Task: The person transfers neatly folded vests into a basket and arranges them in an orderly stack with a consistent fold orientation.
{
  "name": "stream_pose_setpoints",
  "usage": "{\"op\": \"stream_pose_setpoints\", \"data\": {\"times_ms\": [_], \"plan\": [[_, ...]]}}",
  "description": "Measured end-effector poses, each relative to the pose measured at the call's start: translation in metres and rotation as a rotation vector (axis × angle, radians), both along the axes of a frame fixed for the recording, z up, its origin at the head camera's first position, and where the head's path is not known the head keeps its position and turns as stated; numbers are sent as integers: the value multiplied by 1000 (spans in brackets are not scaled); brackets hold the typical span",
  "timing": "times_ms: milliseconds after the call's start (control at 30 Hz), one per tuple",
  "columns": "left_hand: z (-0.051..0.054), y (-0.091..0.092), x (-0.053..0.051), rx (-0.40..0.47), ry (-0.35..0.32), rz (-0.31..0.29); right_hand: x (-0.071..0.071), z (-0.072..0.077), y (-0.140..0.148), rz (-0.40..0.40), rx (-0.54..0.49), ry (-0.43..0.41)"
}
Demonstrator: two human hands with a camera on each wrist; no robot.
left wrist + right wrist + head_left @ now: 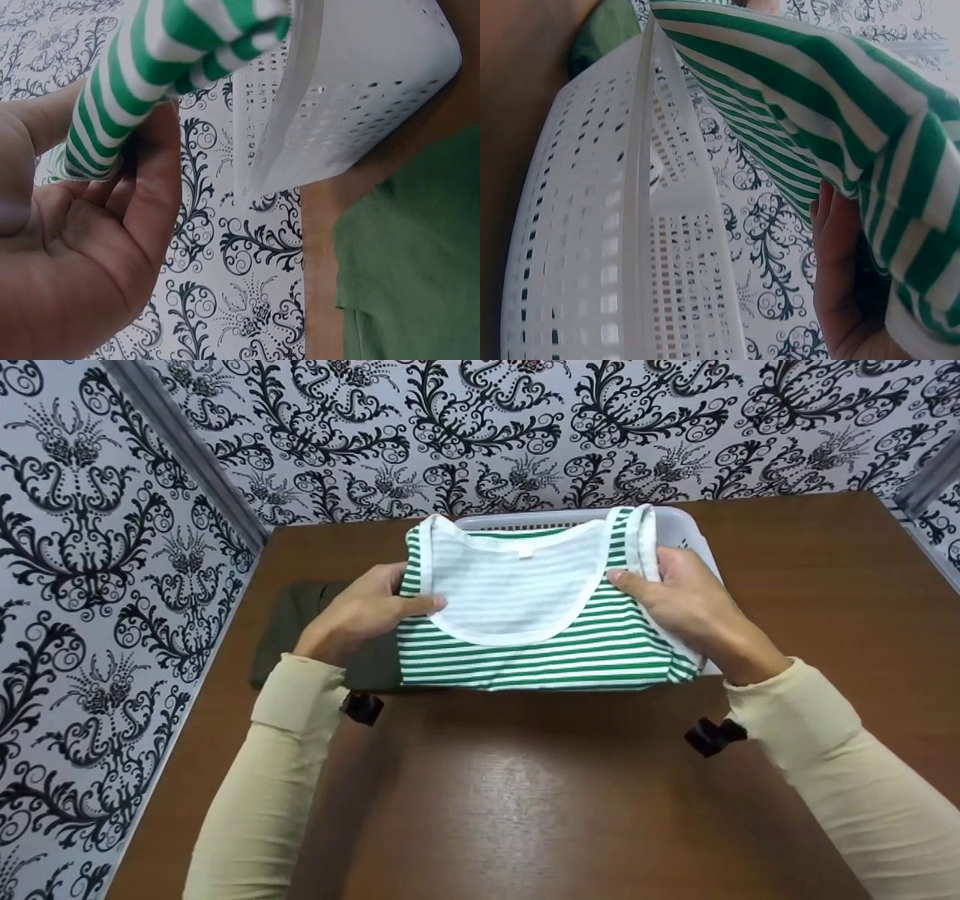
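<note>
A green and white striped garment (pixel 525 656) with a white-edged scoop neck is held up by both hands in the head view. The left hand (pixel 371 611) pinches its left side, thumb on the front; the left wrist view shows that hand (pixel 97 240) with fingers behind the striped cloth (pixel 112 90). On the other side the right hand (pixel 694 604) grips near the shoulder strap, thumb in front. In the right wrist view, the fingers of the right hand (pixel 840 277) lie under the folded stripes (pixel 802 82).
Behind the garment stands a white perforated basket (pixel 694 536), also in the wrist views (pixel 352 97) (pixel 592 202). A dark green folded cloth (pixel 289 630) lies on the brown table (pixel 510 795), left of the basket. Patterned walls (pixel 487 435) border the table at the back and left.
</note>
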State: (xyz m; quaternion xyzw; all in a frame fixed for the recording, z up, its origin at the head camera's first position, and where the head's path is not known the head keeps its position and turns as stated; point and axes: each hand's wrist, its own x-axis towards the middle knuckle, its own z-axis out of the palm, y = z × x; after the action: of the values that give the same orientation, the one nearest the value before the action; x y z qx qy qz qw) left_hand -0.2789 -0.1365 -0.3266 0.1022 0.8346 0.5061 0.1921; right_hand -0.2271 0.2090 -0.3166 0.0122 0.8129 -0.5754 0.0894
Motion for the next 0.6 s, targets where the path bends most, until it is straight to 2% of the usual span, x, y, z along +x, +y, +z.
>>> {"op": "stream_pose_setpoints", "data": {"times_ms": [200,333,600], "plan": [[0,7,-4,-17,6,-21,-5,1,11,-30,130,32],[0,11,-7,2,5,-27,-8,2,18,-45,116,10],[1,21,-11,76,5,-77,-13,1,28,-67,123,-28]]}}
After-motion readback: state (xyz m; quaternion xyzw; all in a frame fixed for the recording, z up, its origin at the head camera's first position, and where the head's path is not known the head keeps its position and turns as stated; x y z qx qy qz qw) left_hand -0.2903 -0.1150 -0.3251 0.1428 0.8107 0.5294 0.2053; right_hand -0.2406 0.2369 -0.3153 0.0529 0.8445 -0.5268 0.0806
